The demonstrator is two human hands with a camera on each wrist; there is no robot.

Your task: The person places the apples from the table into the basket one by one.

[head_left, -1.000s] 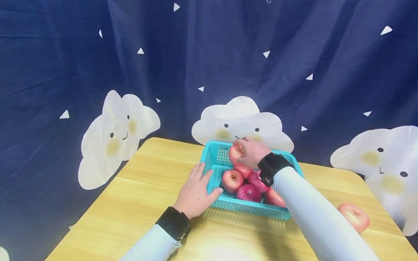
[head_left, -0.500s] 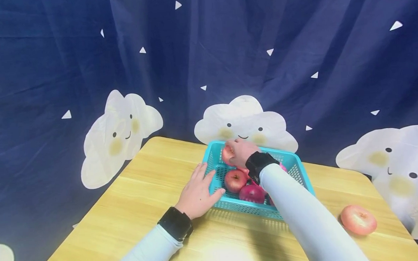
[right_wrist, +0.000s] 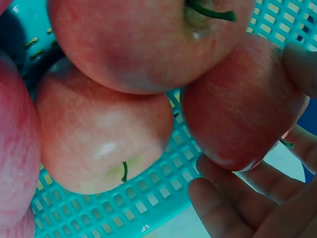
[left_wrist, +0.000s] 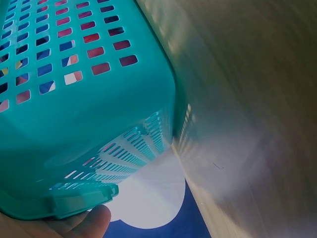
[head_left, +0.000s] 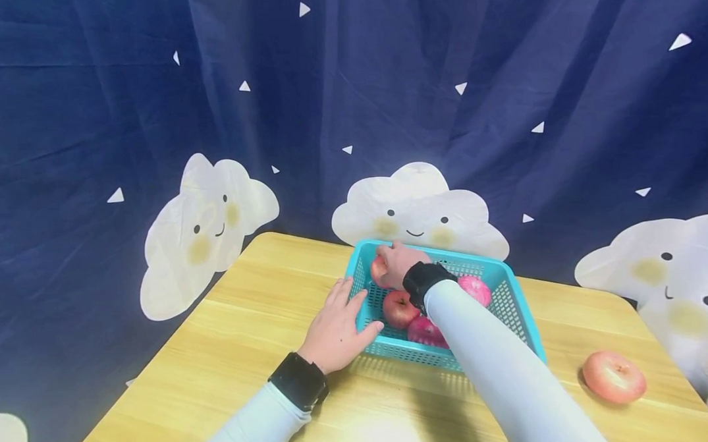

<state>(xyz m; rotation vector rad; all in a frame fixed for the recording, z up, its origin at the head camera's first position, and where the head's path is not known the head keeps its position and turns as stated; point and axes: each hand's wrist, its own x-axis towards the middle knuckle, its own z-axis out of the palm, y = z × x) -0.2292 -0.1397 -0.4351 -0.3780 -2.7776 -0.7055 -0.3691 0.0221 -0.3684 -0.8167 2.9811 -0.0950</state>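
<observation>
In the head view my right hand (head_left: 399,264) grips a red apple (head_left: 378,270) at the far left corner of a turquoise plastic basket (head_left: 527,315). Up close in the right wrist view, thumb and fingers surround that apple (right_wrist: 237,104), beside two others, an upper apple (right_wrist: 148,49) and a paler apple (right_wrist: 99,129). My left hand (head_left: 337,327) rests with spread fingers on the basket's left rim; the left wrist view shows a fingertip (left_wrist: 96,220) at the rim's edge. Also in the basket are another apple (head_left: 401,309), a dark magenta round item (head_left: 425,332) and a pink streaked one (head_left: 474,290).
A lone pale red apple (head_left: 614,377) lies on the wooden table (head_left: 217,359), right of the basket. Behind the table hangs a dark blue curtain (head_left: 300,85) with white cloud prints. My right sleeve (head_left: 496,360) crosses the basket's near side and hides part of it.
My right hand has moved left and down with the apple, into the basket's far left corner. The left hand has stayed at the rim. The head view has shifted slightly.
</observation>
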